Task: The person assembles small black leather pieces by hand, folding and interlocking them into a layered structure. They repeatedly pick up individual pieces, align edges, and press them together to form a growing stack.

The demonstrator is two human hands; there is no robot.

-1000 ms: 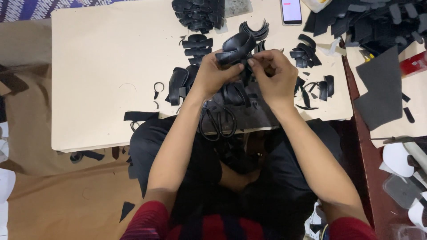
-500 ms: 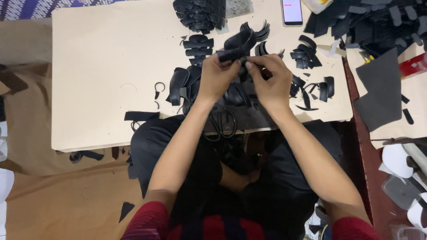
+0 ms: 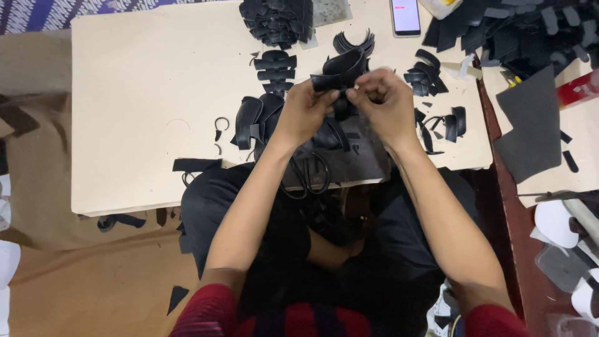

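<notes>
One pale table (image 3: 125, 112) carries several heaps of black cut pieces, too tangled for me to count. One pair of scissors (image 3: 307, 176) lies at its near edge and one phone (image 3: 405, 15) at the far edge. Brown floor (image 3: 37, 175) lies to the left. My left hand (image 3: 304, 113) and right hand (image 3: 385, 106) both pinch one curved black strip (image 3: 337, 70) above the table. Since a second ago both hands have risen slightly toward the far side.

Even overhead light, bright on pale board (image 3: 137, 93); black pieces lose detail; lap dim; slight softness.
</notes>
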